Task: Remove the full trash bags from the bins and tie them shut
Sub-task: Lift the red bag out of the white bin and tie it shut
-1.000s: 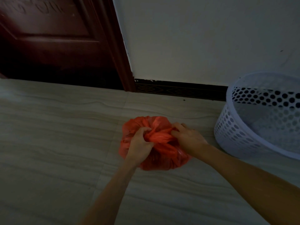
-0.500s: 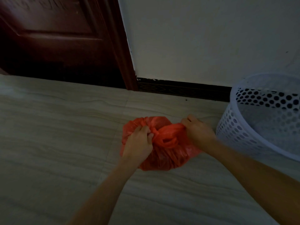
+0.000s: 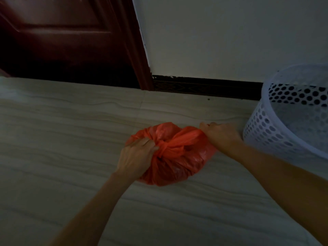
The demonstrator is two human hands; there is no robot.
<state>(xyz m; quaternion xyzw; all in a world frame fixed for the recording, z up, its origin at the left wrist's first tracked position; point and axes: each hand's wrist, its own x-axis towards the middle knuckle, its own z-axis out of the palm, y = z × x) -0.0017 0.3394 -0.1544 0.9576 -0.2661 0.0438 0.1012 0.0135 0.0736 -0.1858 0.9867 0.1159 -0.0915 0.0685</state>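
Just left of the frame's centre, the left hand (image 3: 135,158) is curled tight on a gathered end of the red trash bag (image 3: 175,167), its knuckles pressed against the bag's left side. The right hand (image 3: 219,134), right of centre, is likewise fisted around the other twisted end, which runs taut from the fist down to a knot (image 3: 164,144) on top of the bag. The two hands are well apart, one on either side of the knot. The bag lies on the pale tiled floor (image 3: 71,130) in the middle of the frame, bulging and rounded. Just beyond the right hand, at the right edge, stands a white perforated bin (image 3: 262,128). A dark wooden door (image 3: 67,38) fills the upper left, a white wall (image 3: 221,36) the upper right. No writing or label can be read on the bag or the bin.
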